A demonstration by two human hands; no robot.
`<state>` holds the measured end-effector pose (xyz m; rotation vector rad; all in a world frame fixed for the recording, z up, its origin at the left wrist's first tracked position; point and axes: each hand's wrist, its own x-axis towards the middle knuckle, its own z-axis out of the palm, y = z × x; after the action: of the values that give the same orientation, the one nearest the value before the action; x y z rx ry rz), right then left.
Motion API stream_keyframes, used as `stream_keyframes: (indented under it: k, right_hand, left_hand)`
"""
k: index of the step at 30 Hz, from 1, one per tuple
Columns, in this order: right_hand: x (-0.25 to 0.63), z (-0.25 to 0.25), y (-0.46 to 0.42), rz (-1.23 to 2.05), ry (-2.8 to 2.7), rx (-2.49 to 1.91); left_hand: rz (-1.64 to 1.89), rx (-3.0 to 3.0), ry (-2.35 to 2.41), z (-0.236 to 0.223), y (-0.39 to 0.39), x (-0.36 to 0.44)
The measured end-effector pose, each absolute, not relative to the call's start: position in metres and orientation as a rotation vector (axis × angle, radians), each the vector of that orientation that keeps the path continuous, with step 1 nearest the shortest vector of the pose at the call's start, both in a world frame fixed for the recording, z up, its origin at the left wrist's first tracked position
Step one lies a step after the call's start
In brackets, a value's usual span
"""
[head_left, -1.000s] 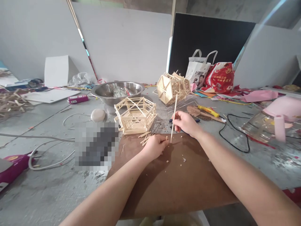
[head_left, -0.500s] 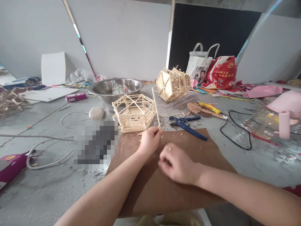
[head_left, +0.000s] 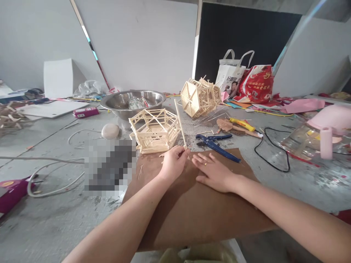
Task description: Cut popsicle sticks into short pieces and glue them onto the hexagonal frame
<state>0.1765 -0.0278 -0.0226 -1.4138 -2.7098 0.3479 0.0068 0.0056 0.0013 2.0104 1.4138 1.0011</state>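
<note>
My left hand (head_left: 174, 160) is closed around the lower end of a thin pale wooden stick (head_left: 180, 124), which rises from the fist, leaning slightly left. Just beyond it stands an openwork six-sided frame (head_left: 155, 133) built of similar sticks. My right hand (head_left: 214, 171) lies palm down on the brown sheet (head_left: 208, 215), fingers spread, a ring on one of them. It holds nothing. Beyond the right hand rest blue-handled pliers (head_left: 219, 148), their jaws pointing left.
A steel basin (head_left: 109, 104) and a second stick structure (head_left: 199, 96) stand farther back. At the right are a yellow-handled tool (head_left: 242, 124), a black cord (head_left: 256, 149) and a clear jug with a pink lid (head_left: 326, 142). A white cable (head_left: 49, 195) loops at left.
My right hand has opened from a curled shape and flattened onto the brown sheet, its fingers reaching forward. The left hand still grips the stick. The view has shifted slightly.
</note>
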Motion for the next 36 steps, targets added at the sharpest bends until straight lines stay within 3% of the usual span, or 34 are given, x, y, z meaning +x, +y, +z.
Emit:
stream_keyframes:
  k: [8, 13, 18, 24, 28, 36]
  right_hand:
    - [0.227, -0.033, 0.001, 0.115, -2.593, -1.535]
    - [0.257, -0.035, 0.015, -0.208, -2.526, -1.519]
    - [0.247, -0.021, 0.002, -0.421, -2.258, -1.613]
    - [0.175, -0.001, -0.007, 0.229, -2.063, -1.551]
    - [0.156, 0.0, 0.007, 0.662, -1.833, -1.276]
    - [0.161, -0.001, 0.001, 0.779, -1.757, -1.05]
  left_hand:
    - [0.918, 2.016, 1.361, -0.002, 0.007, 0.007]
    - [0.852, 1.925, 1.321, -0.004, 0.007, 0.008]
    - [0.853, 1.818, 1.349, -0.004, 0.007, 0.01]
    - [0.8, 1.691, 1.225, -0.003, 0.009, 0.009]
    - [0.635, 1.709, 1.126, -0.006, 0.01, 0.007]
    - [0.489, 1.956, 1.08, -0.003, 0.009, 0.008]
